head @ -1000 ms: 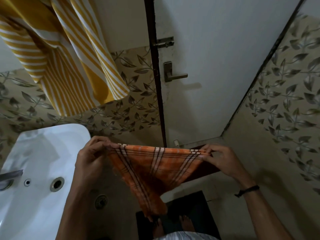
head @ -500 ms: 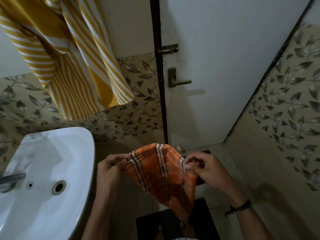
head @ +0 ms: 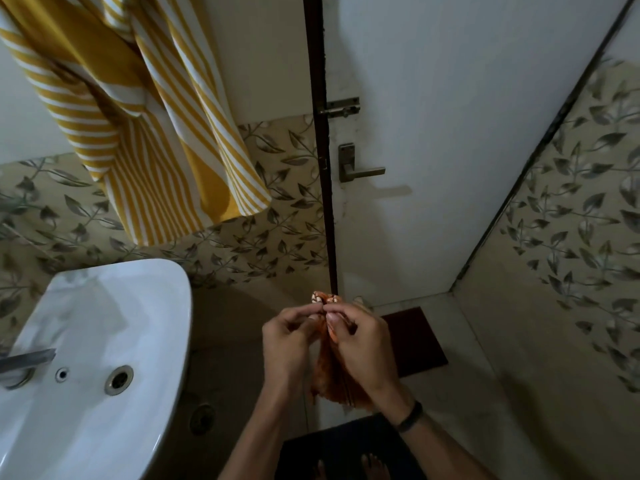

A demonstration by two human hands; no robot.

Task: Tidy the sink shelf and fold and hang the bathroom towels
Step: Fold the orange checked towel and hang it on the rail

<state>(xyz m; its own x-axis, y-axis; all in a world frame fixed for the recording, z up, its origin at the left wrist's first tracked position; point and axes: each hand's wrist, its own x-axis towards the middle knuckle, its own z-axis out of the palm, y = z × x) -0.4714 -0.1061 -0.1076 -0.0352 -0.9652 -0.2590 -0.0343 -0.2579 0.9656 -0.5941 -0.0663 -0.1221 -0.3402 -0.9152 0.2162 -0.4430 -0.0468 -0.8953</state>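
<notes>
Head view: the person is holding a small orange checked towel (head: 333, 382) in front of the body, low in the picture at about six o'clock from its centre. Both hands are meeting there, side by side and touching. The left hand (head: 287, 344) is pinching the cloth's bunched top edge between thumb and curled fingers. The right hand (head: 360, 344), with a dark wristband (head: 410, 416) on its wrist, is pinching the same edge just beside it. A striped tip of the towel is poking up above the fingertips, at twelve o'clock from the hands. The rest of the cloth is hanging down between the two wrists in a narrow, gathered fold.

A white sink (head: 104, 306) is sitting at eight o'clock, well apart from the hands, with its faucet (head: 26, 360) reaching in from the left edge and its drain (head: 118, 379) beside that. A yellow striped towel (head: 145, 133) is hanging against the wall at ten o'clock, above the sink. A white door (head: 450, 133) is standing at one o'clock, with its lever handle (head: 360, 169) and sliding latch (head: 341, 108) close to the dark frame. A brown mat (head: 412, 341) is lying on the floor at three o'clock from the hands. A dark mat (head: 346, 441) is lying under the person's bare feet (head: 372, 460) at six o'clock.
</notes>
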